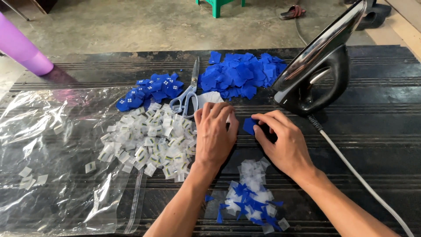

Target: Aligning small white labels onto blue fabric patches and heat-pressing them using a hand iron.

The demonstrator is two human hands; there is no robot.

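Observation:
My left hand [213,134] lies palm down on the dark mat, fingers together, next to a pile of small white labels [149,142]; whatever is under it is hidden. My right hand [280,142] pinches a small blue fabric square [250,125] against the mat just right of the left hand. Behind the hands lie scissors [188,92] with pale blue handles, a big heap of plain blue squares [239,74] and a smaller heap of blue squares with white labels [151,90]. Blue and white scraps [252,197] sit between my forearms.
A black and chrome clothes iron [318,70] stands on its heel at the right, its white cord [351,169] running toward me. A clear plastic bag [52,149] covers the mat's left side. A purple cylinder [22,48], a green stool leg [215,6] and sandals [293,12] are on the concrete floor.

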